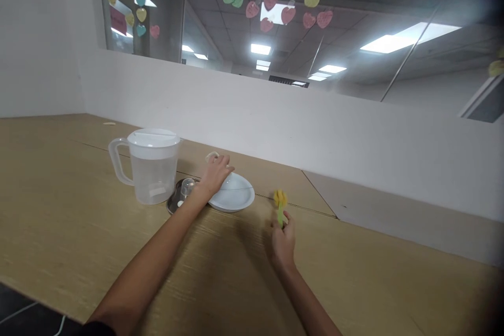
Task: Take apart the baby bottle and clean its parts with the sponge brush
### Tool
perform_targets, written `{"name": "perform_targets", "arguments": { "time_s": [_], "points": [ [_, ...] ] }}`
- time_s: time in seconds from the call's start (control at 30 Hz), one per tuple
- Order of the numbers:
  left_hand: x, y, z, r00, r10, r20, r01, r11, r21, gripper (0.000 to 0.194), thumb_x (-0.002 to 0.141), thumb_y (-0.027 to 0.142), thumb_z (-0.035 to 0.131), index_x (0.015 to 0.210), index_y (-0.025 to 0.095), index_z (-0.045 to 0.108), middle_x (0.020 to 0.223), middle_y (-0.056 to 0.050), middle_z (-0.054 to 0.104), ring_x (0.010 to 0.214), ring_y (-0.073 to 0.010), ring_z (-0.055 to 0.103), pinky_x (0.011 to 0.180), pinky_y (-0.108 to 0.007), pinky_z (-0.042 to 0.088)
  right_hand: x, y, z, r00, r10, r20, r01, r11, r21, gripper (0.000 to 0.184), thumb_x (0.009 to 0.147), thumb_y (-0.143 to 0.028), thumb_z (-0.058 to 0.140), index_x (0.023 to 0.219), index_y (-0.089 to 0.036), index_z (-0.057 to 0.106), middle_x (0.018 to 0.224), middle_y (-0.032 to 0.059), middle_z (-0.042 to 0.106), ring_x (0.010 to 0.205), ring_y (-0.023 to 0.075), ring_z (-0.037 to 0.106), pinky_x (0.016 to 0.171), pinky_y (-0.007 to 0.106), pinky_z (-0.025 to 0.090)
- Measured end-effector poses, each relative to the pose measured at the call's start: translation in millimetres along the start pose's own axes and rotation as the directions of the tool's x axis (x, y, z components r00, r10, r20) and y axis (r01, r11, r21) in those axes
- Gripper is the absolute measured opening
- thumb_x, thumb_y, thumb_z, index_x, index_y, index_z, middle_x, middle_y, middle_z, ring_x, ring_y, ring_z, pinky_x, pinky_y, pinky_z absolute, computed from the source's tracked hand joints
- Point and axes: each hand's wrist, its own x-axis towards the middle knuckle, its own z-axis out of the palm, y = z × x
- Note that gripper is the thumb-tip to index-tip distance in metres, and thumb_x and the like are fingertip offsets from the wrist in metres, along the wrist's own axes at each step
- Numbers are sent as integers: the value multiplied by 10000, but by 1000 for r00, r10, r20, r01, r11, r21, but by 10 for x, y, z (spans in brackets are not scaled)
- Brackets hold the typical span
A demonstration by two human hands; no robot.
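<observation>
My right hand is closed around the green handle of a small brush with a yellow, sponge-like head, held upright above the table. My left hand reaches over the left rim of a white plate, its fingers curled downward. What those fingers hold, if anything, is hidden. Just behind them shows the pale rim of a small object. A dark round tray sits left of the plate, partly covered by my left forearm, with a small clear cup on it.
Left of the tray stands a clear plastic pitcher with a white lid and handle. The wooden table runs back to a white wall. Above it is a window with heart-shaped paper notes. A small pale piece lies at the far left.
</observation>
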Motion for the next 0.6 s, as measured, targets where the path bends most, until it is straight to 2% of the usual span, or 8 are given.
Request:
{"name": "perform_targets", "arguments": {
  "time_s": [0.1, 0.17, 0.23, 0.3, 0.33, 0.4, 0.47, 0.6],
  "points": [
    [31, 31, -72, 977, -209, -41, 196, 957, -212, 513, 668, 157, 625, 1163, 278, 562, 1127, -79, 474, 1052, -225, 472, 932, -394, 351, 51, 61, 8, 988, 110, 107, -93, 985, -148, 573, 721, -299, 429, 1238, -53, 473, 899, 114, 643, 780, 208, 586, 673, 279, 424],
    [20, 39, -175, 940, -340, -2, 304, 843, -443, 586, 628, 245, 679, 1196, 280, 539, 1121, -61, 488, 1037, -209, 495, 925, -359, 387, 27, -1, -4, 970, 108, 219, -46, 961, -272, 533, 743, -268, 408, 1228, -67, 494, 984, 126, 637, 875, 226, 588, 741, 292, 417],
    [-54, 53, -295, 941, -315, 124, 314, 674, -668, 592, 637, 307, 678, 1208, 259, 528, 1107, -37, 529, 1016, -179, 525, 902, -301, 425, -25, -102, -17, 943, 108, 316, 30, 915, -402, 497, 784, -237, 378, 1241, -79, 493, 1034, 131, 631, 935, 230, 584, 782, 293, 404],
    [-207, 87, -399, 954, -179, 240, 299, 511, -806, 586, 662, 365, 664, 1215, 234, 519, 1117, -23, 563, 1008, -165, 546, 870, -261, 453, -86, -200, -18, 920, 99, 378, 120, 849, -515, 479, 816, -207, 359, 1265, -97, 480, 1060, 135, 626, 956, 226, 586, 781, 284, 399],
    [-309, 113, -434, 952, -142, 270, 305, 462, -833, 592, 661, 392, 666, 1210, 223, 522, 1132, -26, 567, 1016, -169, 547, 866, -260, 459, -115, -240, -12, 913, 96, 397, 160, 811, -563, 472, 828, -199, 352, 1275, -106, 475, 1059, 138, 626, 951, 224, 590, 767, 280, 400],
    [-538, 181, -457, 945, -183, 270, 325, 458, -827, 628, 621, 407, 703, 1195, 211, 540, 1187, -50, 541, 1050, -185, 531, 891, -272, 456, -163, -294, 8, 901, 102, 421, 217, 736, -642, 473, 848, -195, 345, 1301, -111, 451, 1048, 149, 628, 935, 226, 601, 738, 278, 404],
    [-762, 259, -410, 947, -248, 205, 308, 514, -800, 638, 621, 419, 708, 1206, 237, 532, 1164, -56, 542, 1046, -187, 522, 883, -284, 459, -197, -318, 33, 887, 124, 444, 250, 680, -689, 484, 860, -202, 345, 1327, -99, 418, 1028, 162, 631, 908, 231, 610, 712, 283, 408],
    [-1061, 381, -174, 951, -301, 69, 236, 564, -791, 624, 673, 450, 676, 1232, 257, 477, 1171, -54, 536, 1032, -178, 528, 915, -310, 451, -222, -307, 54, 879, 121, 461, 276, 659, -699, 474, 869, -237, 359, 1318, -97, 419, 974, 164, 641, 857, 231, 618, 675, 281, 402]
  ]
}}
